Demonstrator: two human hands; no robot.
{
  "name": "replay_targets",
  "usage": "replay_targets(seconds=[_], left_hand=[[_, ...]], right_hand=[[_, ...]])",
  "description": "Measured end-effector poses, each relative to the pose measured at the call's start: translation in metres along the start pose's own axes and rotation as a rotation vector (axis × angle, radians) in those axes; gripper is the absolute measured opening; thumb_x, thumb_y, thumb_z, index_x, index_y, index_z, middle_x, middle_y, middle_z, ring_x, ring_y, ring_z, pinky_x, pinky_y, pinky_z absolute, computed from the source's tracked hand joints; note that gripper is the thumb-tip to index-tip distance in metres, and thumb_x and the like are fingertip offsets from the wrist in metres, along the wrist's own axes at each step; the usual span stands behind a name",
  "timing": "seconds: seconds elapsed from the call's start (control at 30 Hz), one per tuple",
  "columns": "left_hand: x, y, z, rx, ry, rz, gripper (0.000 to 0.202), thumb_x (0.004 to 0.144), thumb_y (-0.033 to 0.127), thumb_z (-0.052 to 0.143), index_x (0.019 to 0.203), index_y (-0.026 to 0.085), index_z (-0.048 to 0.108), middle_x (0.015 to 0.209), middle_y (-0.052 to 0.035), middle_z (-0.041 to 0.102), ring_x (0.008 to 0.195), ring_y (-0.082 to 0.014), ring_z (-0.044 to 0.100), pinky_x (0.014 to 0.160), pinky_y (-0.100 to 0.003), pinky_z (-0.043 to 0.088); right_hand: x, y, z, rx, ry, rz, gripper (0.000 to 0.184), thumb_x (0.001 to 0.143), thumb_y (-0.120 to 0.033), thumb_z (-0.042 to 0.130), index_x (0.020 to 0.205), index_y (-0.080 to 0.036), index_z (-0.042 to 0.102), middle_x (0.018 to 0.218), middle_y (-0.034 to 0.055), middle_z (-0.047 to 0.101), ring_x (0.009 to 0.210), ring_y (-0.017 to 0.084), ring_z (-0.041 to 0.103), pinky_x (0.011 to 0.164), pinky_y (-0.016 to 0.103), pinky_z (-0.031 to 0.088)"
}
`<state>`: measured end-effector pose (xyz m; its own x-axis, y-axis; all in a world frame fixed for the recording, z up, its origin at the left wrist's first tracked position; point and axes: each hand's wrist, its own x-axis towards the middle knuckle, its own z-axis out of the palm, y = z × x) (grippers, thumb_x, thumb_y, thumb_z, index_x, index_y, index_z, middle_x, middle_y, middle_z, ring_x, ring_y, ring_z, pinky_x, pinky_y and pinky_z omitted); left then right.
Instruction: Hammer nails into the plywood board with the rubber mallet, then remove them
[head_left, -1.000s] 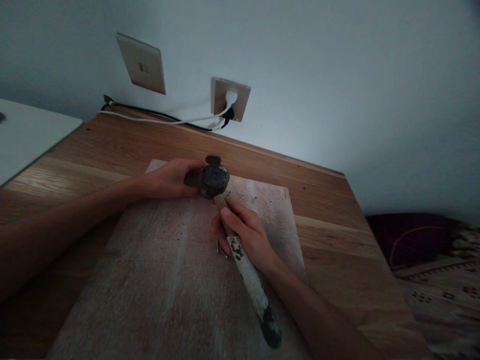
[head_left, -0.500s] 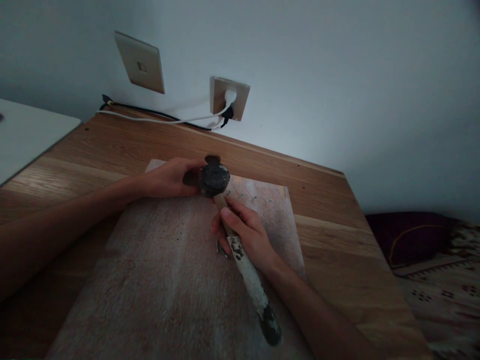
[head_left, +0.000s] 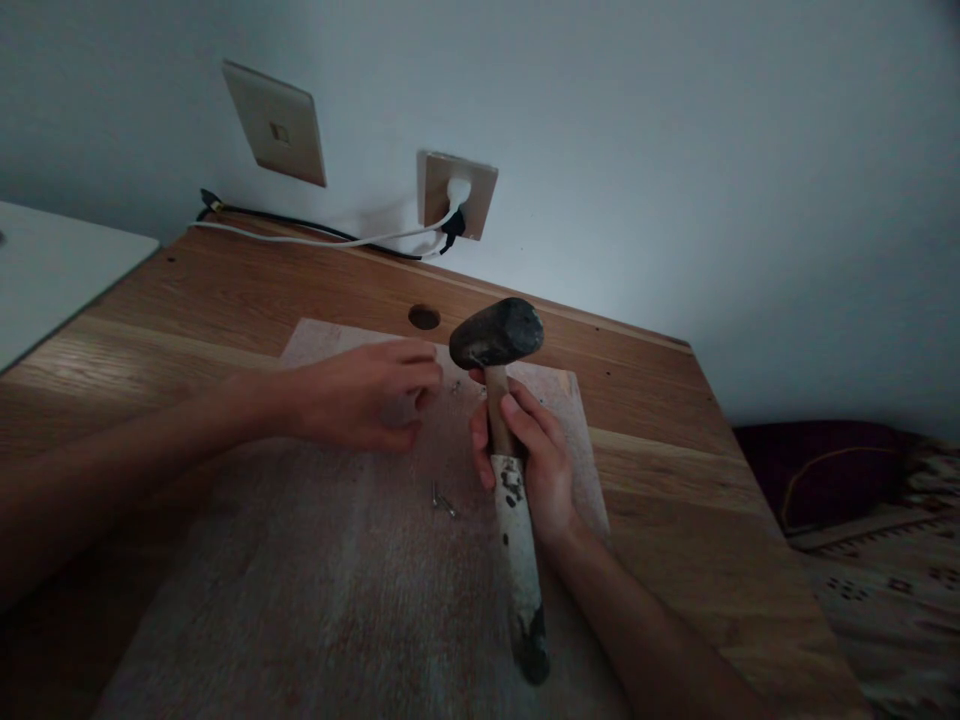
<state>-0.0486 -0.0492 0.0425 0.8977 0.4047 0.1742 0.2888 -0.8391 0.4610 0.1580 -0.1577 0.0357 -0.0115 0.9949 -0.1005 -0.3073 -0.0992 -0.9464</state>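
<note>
My right hand (head_left: pixel 536 450) is wrapped round the upper handle of a rubber mallet (head_left: pixel 499 335). The mallet has a black head and a worn, white-painted grip slanting down toward me. Over the wooden board (head_left: pixel 360 580), my left hand (head_left: pixel 367 395) hovers with thumb and fingers apart, slightly blurred, and I see nothing in it. A few loose nails (head_left: pixel 444 500) lie on the board below both hands. Another small nail (head_left: pixel 456 386) shows between my left fingers and the mallet; others near the far edge are mostly hidden behind the mallet and my right hand.
The board lies on a wooden table (head_left: pixel 660 480) with a round cable hole (head_left: pixel 424 317). White and black cables (head_left: pixel 322 238) run along the wall to a socket (head_left: pixel 459 195). A white panel (head_left: pixel 67 270) stands at left, a dark purple cushion (head_left: pixel 825 470) at right.
My right hand has moved the mallet to the right, turning its head to show the side. The left hand has come down toward me, fingers apart, uncovering the cable hole.
</note>
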Motion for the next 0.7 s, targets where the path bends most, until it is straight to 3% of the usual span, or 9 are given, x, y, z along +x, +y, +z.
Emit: replay_targets(seconds=[0.07, 0.23, 0.37, 0.53, 0.63, 0.7], left_hand=[[-0.001, 0.022, 0.008, 0.02, -0.122, 0.131, 0.015, 0.078, 0.017, 0.069, 0.089, 0.024, 0.062, 0.099, -0.0043, 0.069, 0.095, -0.0241, 0.064, 0.086, -0.037, 0.049], [-0.01, 0.053, 0.03, 0.119, -0.118, 0.242, 0.035, 0.088, 0.009, 0.06, 0.112, 0.033, 0.066, 0.124, -0.0036, 0.073, 0.117, -0.0248, 0.066, 0.099, -0.04, 0.049], [-0.012, 0.057, 0.038, 0.228, -0.077, 0.318, 0.031, 0.093, 0.01, 0.057, 0.109, 0.035, 0.066, 0.117, -0.0034, 0.075, 0.116, -0.0255, 0.067, 0.095, -0.042, 0.051], [-0.01, 0.064, 0.039, 0.371, -0.031, 0.413, 0.023, 0.094, 0.01, 0.056, 0.102, 0.028, 0.067, 0.112, -0.007, 0.076, 0.108, -0.0259, 0.069, 0.09, -0.041, 0.054], [-0.007, 0.058, 0.028, 0.313, -0.07, 0.369, 0.024, 0.094, 0.007, 0.058, 0.105, 0.026, 0.069, 0.106, -0.0048, 0.076, 0.101, -0.0226, 0.07, 0.092, -0.037, 0.053], [-0.006, 0.044, 0.015, 0.206, -0.063, 0.289, 0.024, 0.094, 0.009, 0.058, 0.105, 0.026, 0.07, 0.104, -0.0032, 0.076, 0.098, -0.0203, 0.07, 0.094, -0.034, 0.052]], right_hand=[[0.001, 0.0, -0.002, 0.008, 0.009, -0.02, 0.031, 0.096, -0.045, 0.061, 0.117, -0.022, 0.066, 0.068, -0.0044, 0.062, 0.041, 0.01, 0.049, 0.036, 0.022, 0.034], [0.002, 0.0, -0.002, 0.008, 0.03, -0.037, 0.03, 0.096, -0.043, 0.06, 0.116, -0.021, 0.068, 0.068, -0.0051, 0.06, 0.041, 0.009, 0.045, 0.038, 0.023, 0.035], [0.004, -0.001, -0.003, -0.004, 0.03, -0.022, 0.032, 0.096, -0.043, 0.06, 0.117, -0.02, 0.068, 0.069, -0.0049, 0.061, 0.042, 0.008, 0.046, 0.037, 0.023, 0.033], [0.004, 0.0, -0.004, 0.007, 0.038, -0.035, 0.032, 0.096, -0.043, 0.061, 0.116, -0.019, 0.068, 0.07, -0.0045, 0.061, 0.041, 0.008, 0.047, 0.037, 0.022, 0.032], [0.004, 0.001, -0.004, -0.001, 0.038, -0.035, 0.033, 0.096, -0.044, 0.061, 0.116, -0.02, 0.069, 0.069, -0.0046, 0.062, 0.041, 0.008, 0.046, 0.036, 0.022, 0.032], [0.004, 0.001, -0.004, -0.001, 0.036, -0.026, 0.033, 0.096, -0.045, 0.061, 0.116, -0.02, 0.068, 0.069, -0.0049, 0.061, 0.04, 0.008, 0.046, 0.036, 0.022, 0.032]])
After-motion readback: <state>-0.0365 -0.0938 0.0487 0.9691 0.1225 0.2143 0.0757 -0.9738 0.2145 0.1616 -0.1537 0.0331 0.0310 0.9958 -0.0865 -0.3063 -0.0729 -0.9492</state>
